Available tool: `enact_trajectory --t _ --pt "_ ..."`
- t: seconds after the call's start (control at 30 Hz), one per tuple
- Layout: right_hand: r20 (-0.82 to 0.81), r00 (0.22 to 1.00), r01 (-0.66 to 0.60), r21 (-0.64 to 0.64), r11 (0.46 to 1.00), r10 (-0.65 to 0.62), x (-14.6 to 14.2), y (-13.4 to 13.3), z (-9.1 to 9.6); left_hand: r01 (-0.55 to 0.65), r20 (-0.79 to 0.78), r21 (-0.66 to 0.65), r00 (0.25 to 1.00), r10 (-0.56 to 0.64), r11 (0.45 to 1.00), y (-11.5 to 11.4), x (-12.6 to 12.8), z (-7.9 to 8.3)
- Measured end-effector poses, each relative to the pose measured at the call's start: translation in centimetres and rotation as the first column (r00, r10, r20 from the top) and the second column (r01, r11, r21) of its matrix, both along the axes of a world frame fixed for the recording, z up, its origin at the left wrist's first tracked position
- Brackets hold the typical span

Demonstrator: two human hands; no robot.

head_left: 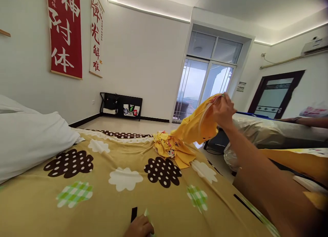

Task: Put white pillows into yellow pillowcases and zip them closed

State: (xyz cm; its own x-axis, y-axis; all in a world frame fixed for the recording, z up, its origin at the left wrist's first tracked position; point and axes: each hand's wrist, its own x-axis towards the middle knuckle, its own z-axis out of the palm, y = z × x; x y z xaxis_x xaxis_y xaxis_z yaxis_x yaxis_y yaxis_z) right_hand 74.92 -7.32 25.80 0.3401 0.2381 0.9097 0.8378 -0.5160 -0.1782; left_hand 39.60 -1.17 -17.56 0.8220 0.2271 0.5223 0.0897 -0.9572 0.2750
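My right hand [223,109] is raised over the far edge of the bed, fingers closed on the end of a yellow garment [194,127]. The cloth hangs down to a crumpled heap with cartoon prints on the bedspread [115,192]. My left hand [139,226] shows only partly at the bottom edge, resting on the spread, fingers curled round something small and pale green that I cannot name.
A white pillow [30,134] lies at the left of the bed. Another bed [269,131] stands to the right, with someone else's forearm [304,120] on it. A low black shelf [121,106] stands against the far wall beside the glass balcony door [202,86].
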Motion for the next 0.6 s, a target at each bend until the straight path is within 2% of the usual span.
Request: enact_trajectory --t 0.07,0.13,0.2,0.27,0.3,0.37,0.43,0.47,0.53,0.6 --pt "0.081 0.996 -0.036 0.074 0.997 0.029 -2.8 -1.9 3.1 -0.057 0.121 0.163 0.992 0.038 0.985 -0.3 0.3 -0.4" --pt "0.187 0.981 -0.064 0.077 0.995 0.048 -5.7 -3.1 5.4 -0.108 0.203 0.265 0.978 0.054 0.958 -0.8 0.3 0.2" --pt "0.303 0.951 -0.061 0.017 0.998 0.053 -8.4 -3.5 6.9 -0.116 0.212 0.297 0.976 0.053 0.948 -1.5 0.0 1.8" --pt "0.411 0.908 -0.056 -0.072 0.996 0.081 -10.6 -3.4 7.4 -0.106 0.161 0.243 0.985 0.068 0.964 -2.1 -0.7 3.9" --pt "0.453 0.885 -0.058 -0.119 0.991 0.106 -11.6 -3.2 7.5 -0.094 0.120 0.181 0.990 0.073 0.979 -2.2 -1.2 5.0" --pt "0.508 0.846 -0.070 -0.196 0.978 0.163 -13.3 -2.7 7.4 -0.073 0.044 -0.024 0.996 0.074 0.997 -2.1 -2.2 6.7" --pt "0.532 0.823 -0.081 -0.233 0.969 0.197 -14.7 -2.2 7.3 -0.055 0.011 -0.296 0.998 0.061 0.954 -1.4 -3.1 7.6" --pt "0.539 0.818 -0.085 -0.234 0.969 0.202 -15.3 -2.1 7.4 -0.041 0.011 -0.432 0.999 0.051 0.901 -0.9 -3.4 7.7" --pt "0.545 0.813 -0.096 -0.219 0.971 0.203 -16.4 -2.1 7.7 0.004 0.040 -0.654 0.999 0.029 0.757 0.4 -3.7 7.4" --pt "0.545 0.812 -0.111 -0.206 0.972 0.208 -17.2 -2.3 8.2 0.072 0.104 -0.770 0.995 0.013 0.634 1.5 -3.6 7.1"
